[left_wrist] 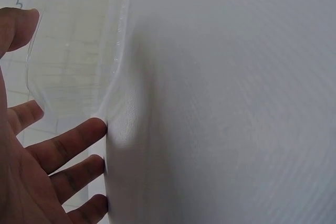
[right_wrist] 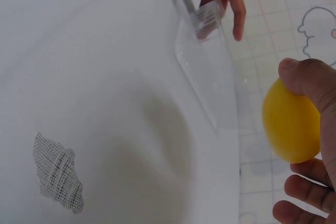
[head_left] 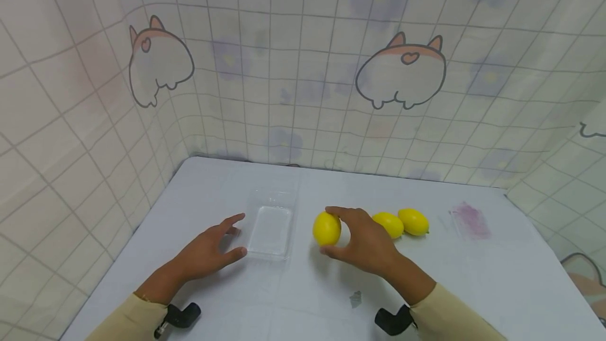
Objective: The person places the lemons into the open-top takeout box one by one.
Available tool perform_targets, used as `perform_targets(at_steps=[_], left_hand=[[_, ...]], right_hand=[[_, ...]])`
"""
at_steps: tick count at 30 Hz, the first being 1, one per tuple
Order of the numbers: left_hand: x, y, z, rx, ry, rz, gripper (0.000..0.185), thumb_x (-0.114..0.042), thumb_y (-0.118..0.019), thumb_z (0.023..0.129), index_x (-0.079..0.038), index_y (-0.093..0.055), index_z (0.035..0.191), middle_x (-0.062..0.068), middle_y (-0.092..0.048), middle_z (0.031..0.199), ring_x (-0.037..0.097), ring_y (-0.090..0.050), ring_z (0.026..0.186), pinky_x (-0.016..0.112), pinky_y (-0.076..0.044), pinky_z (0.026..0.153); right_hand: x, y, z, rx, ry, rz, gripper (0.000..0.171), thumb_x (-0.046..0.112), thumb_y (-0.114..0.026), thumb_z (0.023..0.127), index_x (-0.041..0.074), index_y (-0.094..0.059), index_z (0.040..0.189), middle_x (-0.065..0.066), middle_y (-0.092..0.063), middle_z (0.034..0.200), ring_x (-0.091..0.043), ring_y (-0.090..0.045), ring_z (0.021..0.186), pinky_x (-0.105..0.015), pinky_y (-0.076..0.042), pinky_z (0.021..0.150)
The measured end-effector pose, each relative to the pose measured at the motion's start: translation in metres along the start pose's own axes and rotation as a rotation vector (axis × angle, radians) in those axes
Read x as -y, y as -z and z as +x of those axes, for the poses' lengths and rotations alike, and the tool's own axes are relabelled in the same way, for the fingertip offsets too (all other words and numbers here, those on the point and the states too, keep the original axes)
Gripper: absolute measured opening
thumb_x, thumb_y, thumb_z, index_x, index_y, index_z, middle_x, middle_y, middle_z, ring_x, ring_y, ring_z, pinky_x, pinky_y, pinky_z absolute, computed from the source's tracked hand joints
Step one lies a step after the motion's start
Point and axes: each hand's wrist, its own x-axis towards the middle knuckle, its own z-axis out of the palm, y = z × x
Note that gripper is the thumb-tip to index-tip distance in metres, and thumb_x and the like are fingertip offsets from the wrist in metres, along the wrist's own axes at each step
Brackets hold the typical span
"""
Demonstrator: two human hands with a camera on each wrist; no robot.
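Three lemons on white surface [head_left: 473, 288]. One lemon [head_left: 326, 228] gripped by right hand [head_left: 364, 243], fingers curled round it, just right of tray. Two more lemons [head_left: 389, 224] [head_left: 413, 221] side by side, touching, behind that hand. One clear plastic tray [head_left: 271, 230], nothing in it. Left hand [head_left: 210, 250] at tray's left edge, fingers straight, tips touching rim. Purple smudge [head_left: 470, 220] far right.
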Motion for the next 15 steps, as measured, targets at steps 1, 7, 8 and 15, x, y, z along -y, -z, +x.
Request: perform_targets(at_steps=[1, 7, 8, 15], left_hand=[[0.0, 0.0, 0.0, 0.0, -0.001, 0.001, 0.084, -0.06, -0.068, 0.092, -0.024, -0.034, 0.16, 0.008, -0.063, 0.136, 0.038, -0.049, 0.136, 0.065, -0.039, 0.107], [0.002, 0.0, 0.001, -0.001, -0.002, -0.001, 0.084, -0.06, -0.068, 0.092, -0.024, -0.034, 0.16, 0.008, -0.063, 0.136, 0.038, -0.049, 0.136, 0.065, -0.039, 0.107], [0.003, -0.001, 0.001, -0.001, -0.001, -0.002, 0.084, -0.06, -0.068, 0.092, -0.024, -0.034, 0.16, 0.008, -0.063, 0.137, 0.038, -0.049, 0.136, 0.065, -0.039, 0.107], [0.004, -0.001, 0.001, 0.0, 0.004, 0.001, 0.084, -0.061, -0.068, 0.092, -0.025, -0.034, 0.16, 0.008, -0.062, 0.138, 0.038, -0.049, 0.136, 0.066, -0.04, 0.106]], right_hand=[[0.002, -0.001, 0.001, 0.0, 0.002, -0.001, 0.085, 0.056, -0.089, 0.074, 0.031, -0.055, 0.147, 0.006, -0.058, 0.144, -0.022, -0.053, 0.132, -0.048, -0.05, 0.103], [0.01, -0.007, 0.008, 0.004, 0.004, 0.001, 0.085, 0.057, -0.088, 0.074, 0.032, -0.055, 0.147, 0.006, -0.058, 0.144, -0.021, -0.053, 0.132, -0.049, -0.051, 0.101], [0.011, -0.008, 0.009, 0.006, 0.003, 0.003, 0.085, 0.058, -0.088, 0.074, 0.032, -0.055, 0.147, 0.006, -0.058, 0.143, -0.021, -0.053, 0.132, -0.049, -0.051, 0.101], [0.019, -0.016, 0.016, 0.035, 0.008, 0.014, 0.084, 0.06, -0.086, 0.075, 0.032, -0.054, 0.148, 0.005, -0.057, 0.144, -0.021, -0.053, 0.132, -0.051, -0.052, 0.099]])
